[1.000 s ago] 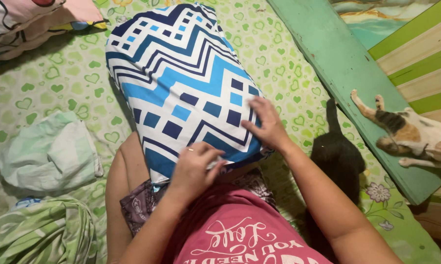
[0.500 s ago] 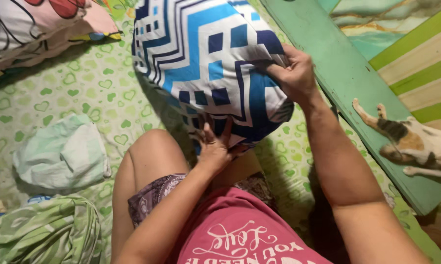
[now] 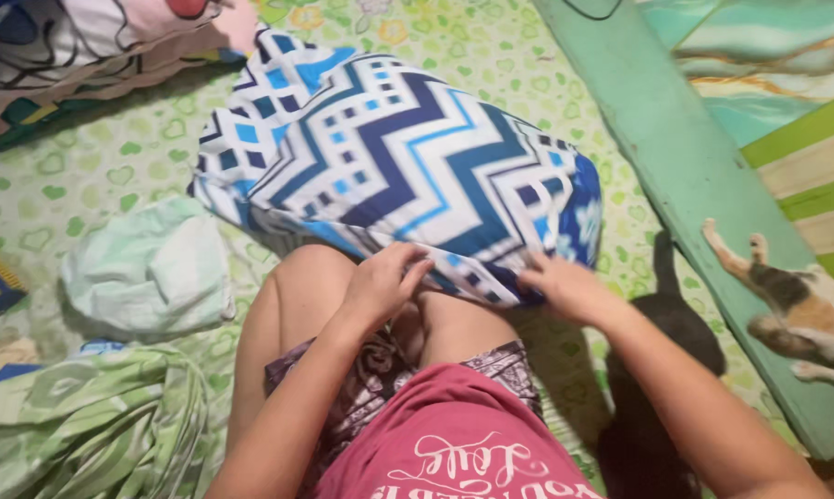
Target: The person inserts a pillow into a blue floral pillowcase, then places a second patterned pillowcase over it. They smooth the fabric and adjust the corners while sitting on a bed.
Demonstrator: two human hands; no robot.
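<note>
Both our hands grip the near hem of a plump pillow [image 3: 389,176] on our knees.

The pillow is soft cotton in blue, navy and white zigzags, lying at 12 o'clock on a green heart-print sheet [image 3: 93,176]. Our left hand [image 3: 384,282] curls its fingers onto the hem; our right hand [image 3: 565,288] pinches the hem at the corner. A crumpled pale green cloth [image 3: 149,273] lies at 9 o'clock, a green plank [image 3: 703,185] at 2 o'clock, and a calico cat [image 3: 796,310] at 3 o'clock beyond it.
</note>
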